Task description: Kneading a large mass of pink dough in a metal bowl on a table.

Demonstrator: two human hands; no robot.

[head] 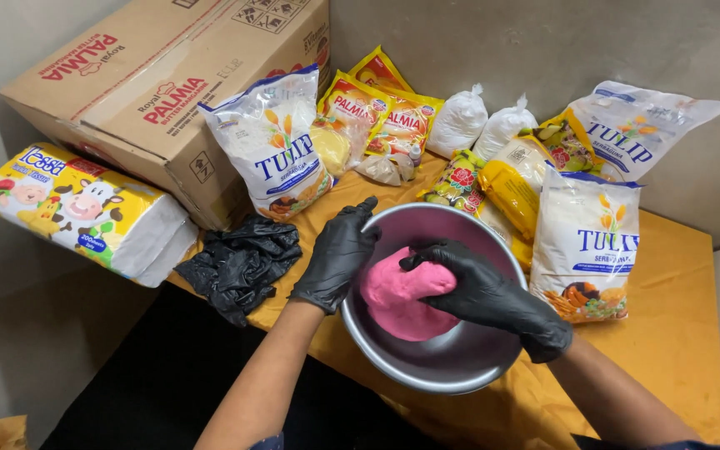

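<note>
Person's hands and forearms, gloved

Left hand and right hand: glossy black disposable gloves, wrinkled, ending at the wrists; forearms bare; dark blue sleeve edges at the elbows.
</note>
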